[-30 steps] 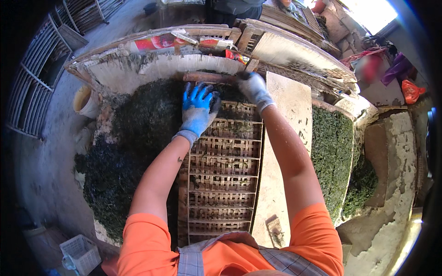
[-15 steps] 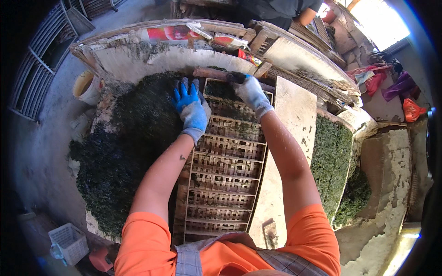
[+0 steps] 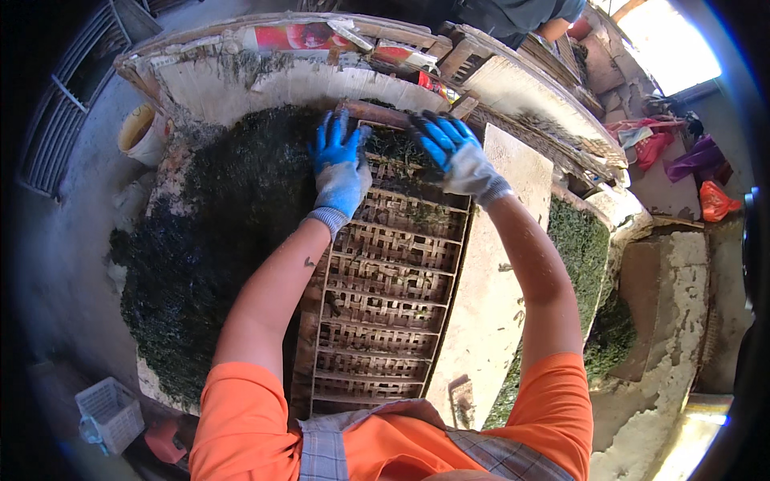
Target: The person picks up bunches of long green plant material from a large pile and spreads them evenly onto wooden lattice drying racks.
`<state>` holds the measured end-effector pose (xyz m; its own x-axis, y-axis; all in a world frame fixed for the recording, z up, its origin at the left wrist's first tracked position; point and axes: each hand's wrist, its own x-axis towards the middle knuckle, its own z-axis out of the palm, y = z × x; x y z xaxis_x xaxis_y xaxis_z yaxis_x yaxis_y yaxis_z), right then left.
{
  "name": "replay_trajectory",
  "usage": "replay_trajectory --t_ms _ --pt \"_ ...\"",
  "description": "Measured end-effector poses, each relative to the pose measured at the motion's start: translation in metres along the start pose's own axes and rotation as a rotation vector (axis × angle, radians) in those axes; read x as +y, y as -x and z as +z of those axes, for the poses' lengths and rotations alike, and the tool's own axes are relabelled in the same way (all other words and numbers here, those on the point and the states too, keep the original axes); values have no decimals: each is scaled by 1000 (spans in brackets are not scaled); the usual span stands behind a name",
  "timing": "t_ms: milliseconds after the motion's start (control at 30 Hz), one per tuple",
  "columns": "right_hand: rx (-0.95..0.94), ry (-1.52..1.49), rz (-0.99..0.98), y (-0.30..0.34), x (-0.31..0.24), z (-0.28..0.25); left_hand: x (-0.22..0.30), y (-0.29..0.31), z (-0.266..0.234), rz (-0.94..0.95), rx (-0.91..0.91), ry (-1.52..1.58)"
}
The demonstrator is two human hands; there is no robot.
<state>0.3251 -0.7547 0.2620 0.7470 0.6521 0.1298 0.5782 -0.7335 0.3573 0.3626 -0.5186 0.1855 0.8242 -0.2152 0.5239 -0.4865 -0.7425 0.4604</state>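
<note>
A long woven lattice tray point(image 3: 389, 289) with thin crossbars runs away from me, and dark green shredded plant matter point(image 3: 393, 156) covers its far end. My left hand point(image 3: 341, 164), in a blue and white glove, has its fingers stretched out at the tray's far left edge, beside the big dark green heap point(image 3: 216, 216). My right hand point(image 3: 464, 160), gloved alike, lies over the tray's far right corner with straight fingers and holds nothing visible. Some green bits are caught in the lattice nearer to me.
A pale board point(image 3: 501, 264) lies along the tray's right side, with more green matter point(image 3: 573, 248) beyond it. A wooden barrier point(image 3: 265, 36) closes the far side, and another person point(image 3: 513, 16) is behind it. A bucket point(image 3: 144, 132) and a white crate point(image 3: 112, 417) stand on the left.
My right hand has gone from curled to stretched-out fingers at the far corner. My left hand stays by the far left edge. The view has shifted slightly.
</note>
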Motion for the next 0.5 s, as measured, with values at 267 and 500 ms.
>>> replay_trajectory --t_ms 267,500 --pt "59 -192 455 -65 -13 41 -11 6 1 -97 -57 -133" --pt "-214 -260 631 -45 -10 -3 10 -5 -4 315 -118 -88"
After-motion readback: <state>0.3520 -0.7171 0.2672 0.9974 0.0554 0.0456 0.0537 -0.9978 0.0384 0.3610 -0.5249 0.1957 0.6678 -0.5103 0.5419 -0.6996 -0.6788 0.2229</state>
